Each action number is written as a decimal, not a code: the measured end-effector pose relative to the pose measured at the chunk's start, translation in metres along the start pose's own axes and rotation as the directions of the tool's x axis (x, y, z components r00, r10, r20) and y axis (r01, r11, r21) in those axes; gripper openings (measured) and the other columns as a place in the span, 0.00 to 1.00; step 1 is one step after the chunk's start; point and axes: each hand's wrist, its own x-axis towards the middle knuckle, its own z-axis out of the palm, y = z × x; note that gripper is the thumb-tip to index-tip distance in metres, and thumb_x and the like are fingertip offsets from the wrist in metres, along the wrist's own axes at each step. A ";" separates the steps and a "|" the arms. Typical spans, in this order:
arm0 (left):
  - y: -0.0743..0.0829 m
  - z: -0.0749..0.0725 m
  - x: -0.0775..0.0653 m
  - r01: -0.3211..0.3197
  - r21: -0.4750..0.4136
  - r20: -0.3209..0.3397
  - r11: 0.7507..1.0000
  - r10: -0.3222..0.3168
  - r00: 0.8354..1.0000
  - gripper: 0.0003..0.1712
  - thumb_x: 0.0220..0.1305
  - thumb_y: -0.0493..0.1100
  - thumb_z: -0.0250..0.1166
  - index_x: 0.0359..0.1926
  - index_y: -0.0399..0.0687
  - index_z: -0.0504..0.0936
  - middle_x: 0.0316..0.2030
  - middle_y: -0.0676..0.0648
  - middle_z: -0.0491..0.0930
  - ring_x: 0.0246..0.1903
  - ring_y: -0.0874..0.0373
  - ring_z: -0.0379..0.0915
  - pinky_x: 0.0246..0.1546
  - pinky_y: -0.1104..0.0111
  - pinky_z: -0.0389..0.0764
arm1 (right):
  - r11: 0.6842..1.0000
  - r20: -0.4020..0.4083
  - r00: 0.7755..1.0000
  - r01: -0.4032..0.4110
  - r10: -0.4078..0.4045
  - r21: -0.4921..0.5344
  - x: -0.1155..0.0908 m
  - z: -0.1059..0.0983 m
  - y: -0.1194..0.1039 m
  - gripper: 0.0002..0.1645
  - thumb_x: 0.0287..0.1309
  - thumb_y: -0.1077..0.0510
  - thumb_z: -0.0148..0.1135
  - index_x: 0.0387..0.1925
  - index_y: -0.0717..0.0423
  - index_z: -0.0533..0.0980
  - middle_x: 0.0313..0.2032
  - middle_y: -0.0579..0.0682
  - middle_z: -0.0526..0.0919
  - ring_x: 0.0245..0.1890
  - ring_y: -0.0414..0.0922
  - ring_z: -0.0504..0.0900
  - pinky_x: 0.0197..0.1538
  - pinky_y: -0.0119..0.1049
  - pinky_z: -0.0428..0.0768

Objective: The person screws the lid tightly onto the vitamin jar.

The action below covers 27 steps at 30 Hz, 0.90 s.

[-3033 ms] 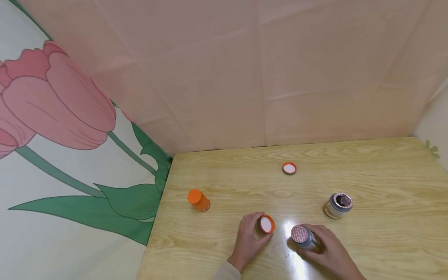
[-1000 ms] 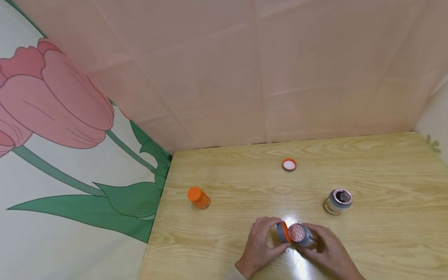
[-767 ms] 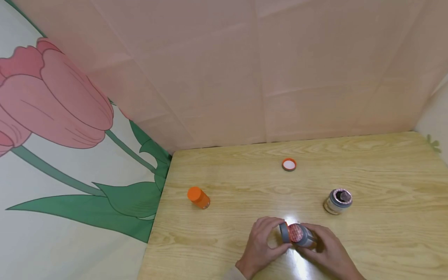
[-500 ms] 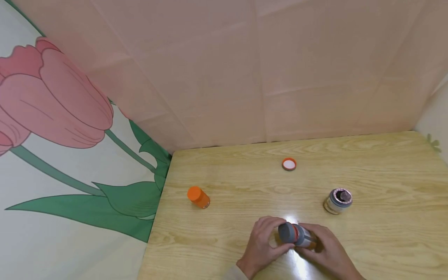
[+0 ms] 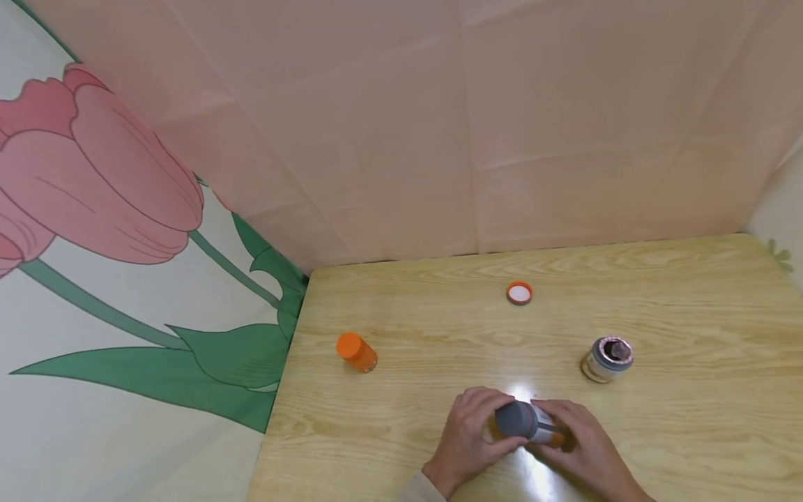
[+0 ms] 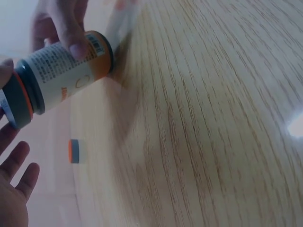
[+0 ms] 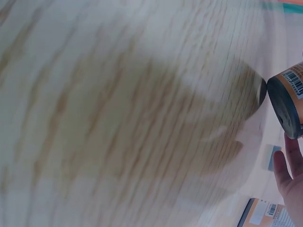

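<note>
A jar (image 6: 66, 71) with a white and orange printed label is tilted, its base edge at or very near the tabletop. My right hand (image 5: 586, 443) grips its body. Between thumb and fingers, my left hand (image 5: 470, 432) holds a dark grey cap (image 5: 514, 419) against the jar's mouth; an orange edge shows on the cap in the left wrist view. The cap hides the jar's pink-patterned seal. To the right stands a second jar (image 5: 606, 361), uncapped, with a dark piece at its mouth. In the right wrist view, the held jar's dark base (image 7: 285, 106) shows.
Another cap (image 5: 519, 293) lies inside-up toward the back, its white lining and orange rim visible. An orange bottle (image 5: 356, 351) with an orange lid stands at the left. Behind the wooden table (image 5: 408, 300) hangs a pinkish sheet (image 5: 389, 139).
My left hand has moved right and brought the cap from beside the jar onto its mouth, covering the seal. My right hand has kept its grip on the jar, nearly in place.
</note>
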 end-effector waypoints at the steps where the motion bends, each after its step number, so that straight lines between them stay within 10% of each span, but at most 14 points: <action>1: 0.000 0.000 0.000 -0.001 0.007 0.002 1.000 0.001 1.000 0.33 0.50 0.60 0.76 0.55 0.55 0.79 0.50 0.60 0.82 0.52 0.66 0.75 0.57 0.77 0.70 | 1.000 0.000 1.000 0.003 -0.003 -0.003 0.000 0.000 0.000 0.47 0.22 0.55 0.87 0.55 0.47 0.80 0.46 0.42 0.83 0.48 0.27 0.71 0.52 0.17 0.63; 27: 0.004 -0.003 -0.002 0.152 -0.083 0.132 0.985 -0.140 0.981 0.33 0.56 0.58 0.72 0.61 0.55 0.78 0.53 0.55 0.79 0.54 0.63 0.73 0.57 0.71 0.73 | 0.995 0.033 0.997 -0.074 0.076 -0.074 0.000 -0.001 -0.004 0.44 0.27 0.51 0.86 0.55 0.41 0.79 0.47 0.38 0.82 0.47 0.28 0.72 0.50 0.19 0.64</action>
